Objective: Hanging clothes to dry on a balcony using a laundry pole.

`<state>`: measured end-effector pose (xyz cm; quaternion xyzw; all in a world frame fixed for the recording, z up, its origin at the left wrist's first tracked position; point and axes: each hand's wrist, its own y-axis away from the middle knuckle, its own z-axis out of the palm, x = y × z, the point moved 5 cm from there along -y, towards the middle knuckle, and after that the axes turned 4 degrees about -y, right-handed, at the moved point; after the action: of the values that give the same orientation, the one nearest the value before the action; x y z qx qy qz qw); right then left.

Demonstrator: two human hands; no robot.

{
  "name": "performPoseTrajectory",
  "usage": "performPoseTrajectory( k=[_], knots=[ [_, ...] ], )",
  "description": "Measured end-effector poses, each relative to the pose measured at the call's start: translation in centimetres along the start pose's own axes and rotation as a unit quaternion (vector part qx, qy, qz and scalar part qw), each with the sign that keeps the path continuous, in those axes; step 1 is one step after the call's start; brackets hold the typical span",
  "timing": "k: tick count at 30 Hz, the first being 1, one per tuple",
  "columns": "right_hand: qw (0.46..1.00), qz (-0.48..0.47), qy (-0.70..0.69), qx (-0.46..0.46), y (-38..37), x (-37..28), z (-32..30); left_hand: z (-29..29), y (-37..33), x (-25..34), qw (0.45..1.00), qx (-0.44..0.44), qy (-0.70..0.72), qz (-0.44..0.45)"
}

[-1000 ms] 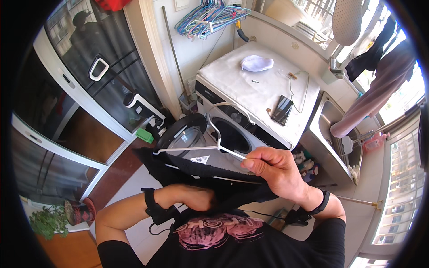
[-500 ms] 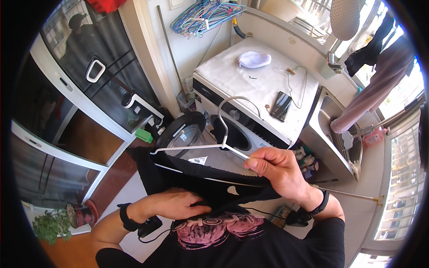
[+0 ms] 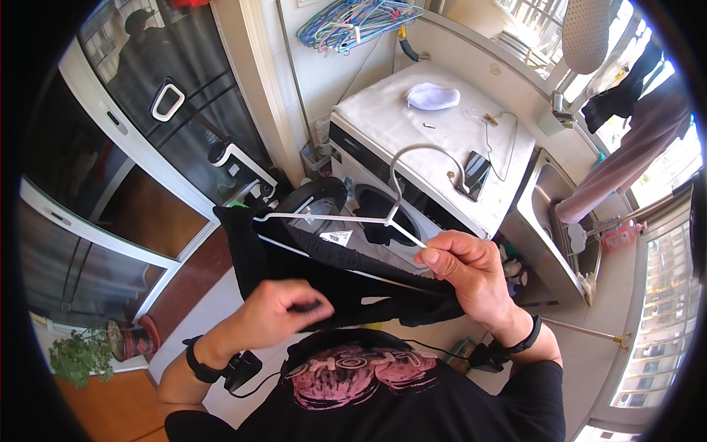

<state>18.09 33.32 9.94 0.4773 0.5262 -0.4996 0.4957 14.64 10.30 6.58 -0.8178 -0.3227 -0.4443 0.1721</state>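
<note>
My right hand point(image 3: 471, 276) pinches one arm of a white clothes hanger point(image 3: 388, 221), its hook pointing up in front of the washing machine. A black garment point(image 3: 258, 265) with a white tag point(image 3: 336, 237) at its neck hangs on the hanger, draped below the bars. The far end of the hanger pokes out at the garment's left side. My left hand point(image 3: 280, 313) is in front of the garment, slightly blurred, with thumb and fingers apart and nothing visible between them.
Ahead stands a white washing machine point(image 3: 368, 103) with its round door point(image 3: 313, 202) swung out and dark cloth inside. On top lie a phone point(image 3: 477, 175) and a white pad-like item point(image 3: 432, 96). Hangers point(image 3: 353, 26) hang behind; a sink point(image 3: 541, 184) is right, a potted plant point(image 3: 81, 353) lower left.
My left hand has come off the lower part of the garment and moved left and up. The garment's left side has spread out more. My right hand still grips the hanger.
</note>
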Motion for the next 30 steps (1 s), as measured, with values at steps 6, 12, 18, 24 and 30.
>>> performPoseTrajectory(
  k=[6,12,18,24,30],
  knots=[
    [1.0,-0.017,0.0,-0.023,0.4,-0.1,0.5,-1.1,-0.3,-0.8,0.988,0.03,0.079,-0.13],
    [0.999,-0.022,-0.005,-0.036,0.6,0.1,1.1,-0.3,-0.7,0.1,0.902,-0.091,-0.42,-0.041],
    [1.0,-0.012,0.005,-0.02,0.9,1.0,0.0,-0.7,-1.3,3.0,0.994,0.089,-0.057,0.042],
    [0.998,-0.029,0.039,-0.036,1.3,1.3,0.1,0.7,-1.3,3.7,0.985,0.031,0.016,0.168],
    [0.994,-0.057,0.066,-0.063,1.5,0.1,0.4,-1.6,-0.3,5.7,0.85,0.364,-0.307,0.224]
  ],
)
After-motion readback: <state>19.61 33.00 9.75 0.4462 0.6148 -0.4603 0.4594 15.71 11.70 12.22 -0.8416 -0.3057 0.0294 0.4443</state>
